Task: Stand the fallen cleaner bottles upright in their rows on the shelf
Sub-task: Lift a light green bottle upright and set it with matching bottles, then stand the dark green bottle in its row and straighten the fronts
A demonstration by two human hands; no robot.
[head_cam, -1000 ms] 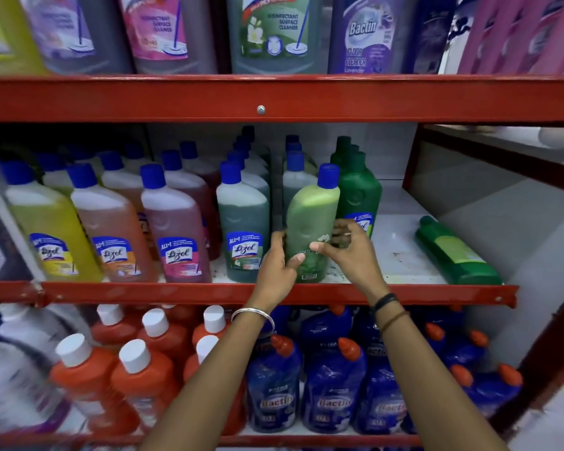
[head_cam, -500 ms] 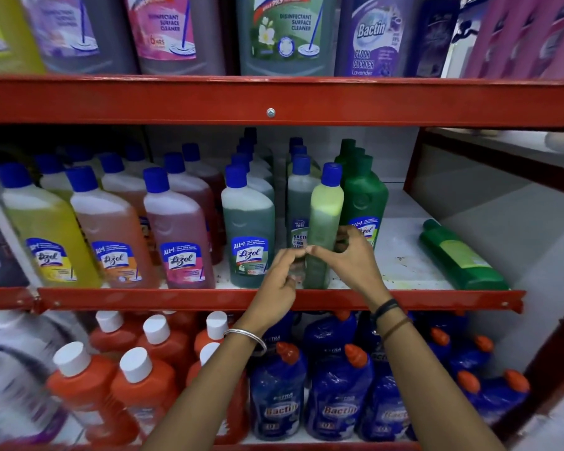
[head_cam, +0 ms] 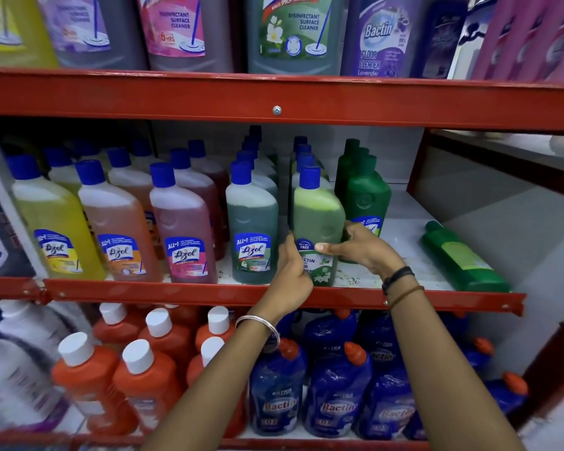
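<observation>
A light green Bactin bottle [head_cam: 318,219] with a blue cap stands upright at the front of its row on the middle shelf [head_cam: 404,296], label facing me. My left hand [head_cam: 290,271] grips its lower left side and my right hand [head_cam: 355,249] grips its right side, thumb across the label. Further right a dark green bottle [head_cam: 463,258] lies on its side on the shelf, cap pointing to the back. Upright dark green bottles [head_cam: 367,196] stand just right of the held one.
Rows of Lizol bottles, yellow [head_cam: 56,229], orange [head_cam: 118,229], pink [head_cam: 179,229] and green [head_cam: 251,229], fill the shelf's left. Large cleaner cans stand above the red upper beam [head_cam: 274,99]. Orange and blue Bactin bottles [head_cam: 336,395] crowd the shelf below. A grey wall [head_cam: 502,206] closes the right.
Both hands have turned the light green bottle from edge-on so that its label faces front, keeping it upright. The view has shifted slightly.
</observation>
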